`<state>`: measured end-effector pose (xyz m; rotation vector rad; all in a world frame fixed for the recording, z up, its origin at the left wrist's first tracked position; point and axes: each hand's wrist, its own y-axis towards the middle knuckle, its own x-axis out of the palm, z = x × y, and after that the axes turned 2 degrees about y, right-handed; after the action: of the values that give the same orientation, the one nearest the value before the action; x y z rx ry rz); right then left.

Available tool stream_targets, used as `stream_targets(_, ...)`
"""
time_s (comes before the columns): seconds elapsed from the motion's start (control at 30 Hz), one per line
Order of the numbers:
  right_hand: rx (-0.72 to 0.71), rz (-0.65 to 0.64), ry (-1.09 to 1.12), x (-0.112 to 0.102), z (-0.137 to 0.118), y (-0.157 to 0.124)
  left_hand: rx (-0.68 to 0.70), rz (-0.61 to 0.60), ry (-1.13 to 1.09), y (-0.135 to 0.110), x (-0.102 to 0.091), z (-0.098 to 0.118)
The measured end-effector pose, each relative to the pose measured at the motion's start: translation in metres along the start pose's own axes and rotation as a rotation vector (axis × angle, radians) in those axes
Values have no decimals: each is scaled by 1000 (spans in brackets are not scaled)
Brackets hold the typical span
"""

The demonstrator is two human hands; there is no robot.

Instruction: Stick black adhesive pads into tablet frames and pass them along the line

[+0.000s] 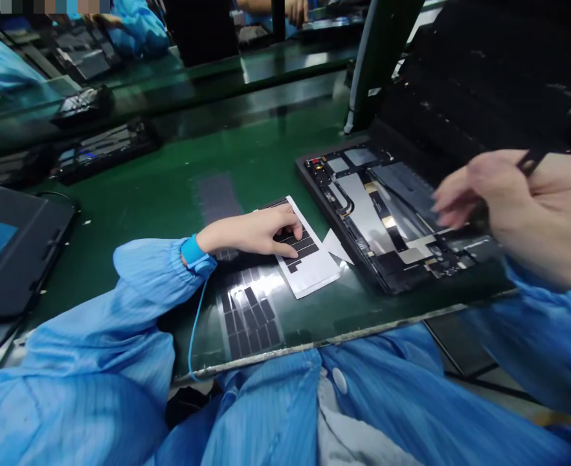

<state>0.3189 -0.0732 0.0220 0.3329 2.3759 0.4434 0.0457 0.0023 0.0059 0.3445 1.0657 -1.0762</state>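
The left hand (251, 233) is pressing its spread fingers on the strip sheet (305, 249), pinning it steady; the right hand (523, 210) is pinching tweezers (529, 163) narrowly above the tablet (377, 220).

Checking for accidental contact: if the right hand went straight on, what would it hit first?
The right hand points left over the open tablet housing; it would probably meet the dark plate inside first, though its height above the plate is unclear.

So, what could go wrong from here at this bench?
The dark tool, probably tweezers, in the right hand is right above the open tablet, so a slip might scratch its exposed board. The left hand rests on black strips on a white sheet, and could shift or crease them.
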Motion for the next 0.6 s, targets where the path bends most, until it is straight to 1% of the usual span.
stream_targets(0.03,37,-92,96,11,-12,2,3,-5,-17,1,0,-2)
stream_targets(0.1,43,-363,232,34,-30,5,10,-4,-39,2,2,-4)
stream_targets(0.13,-6,-509,273,44,-35,5,11,-2,-46,2,3,-4)
stream_targets(0.17,-91,-624,298,53,-38,6,11,0,-49,3,3,-4)
stream_targets(0.2,-186,-708,307,60,-39,6,12,1,-48,3,4,-4)
stream_targets(0.23,-264,-758,305,67,-38,5,14,4,-46,3,4,-4)
stream_targets(0.27,-312,-781,296,71,-36,5,17,7,-46,3,5,-3)
stream_targets(0.33,-333,-801,284,78,-31,4,20,14,-52,4,5,-3)
stream_targets(0.43,-363,-779,267,81,-30,3,-2,13,-61,5,5,-2)
stream_targets(0.53,-407,-725,253,78,-36,4,-14,8,-65,4,4,-2)
stream_targets(0.6,-385,-687,248,72,-39,8,-18,14,-59,4,4,-2)
